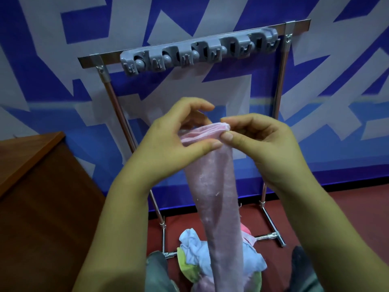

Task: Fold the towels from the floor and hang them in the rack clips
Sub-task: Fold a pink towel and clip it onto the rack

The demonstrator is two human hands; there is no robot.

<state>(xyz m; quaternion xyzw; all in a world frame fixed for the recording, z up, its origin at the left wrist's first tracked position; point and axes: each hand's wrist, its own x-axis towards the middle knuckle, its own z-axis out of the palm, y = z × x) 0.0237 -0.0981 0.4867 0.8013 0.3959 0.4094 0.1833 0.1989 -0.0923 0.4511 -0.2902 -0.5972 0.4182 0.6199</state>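
Observation:
A pink towel (216, 197), folded into a long narrow strip, hangs down in front of me. My left hand (168, 140) and my right hand (259, 144) both pinch its gathered top edge between thumb and fingers. Above and behind stands the metal rack (280, 89), and the grey clip bar (197, 52) across its top rail holds nothing. A heap of crumpled towels (193, 247), pale blue, green and pink, lies on the red floor between the rack's feet, partly hidden by the hanging strip.
A brown wooden cabinet (42, 197) stands at the left. A blue and white patterned wall (336, 81) is right behind the rack. My knees (155, 268) show at the bottom, either side of the heap.

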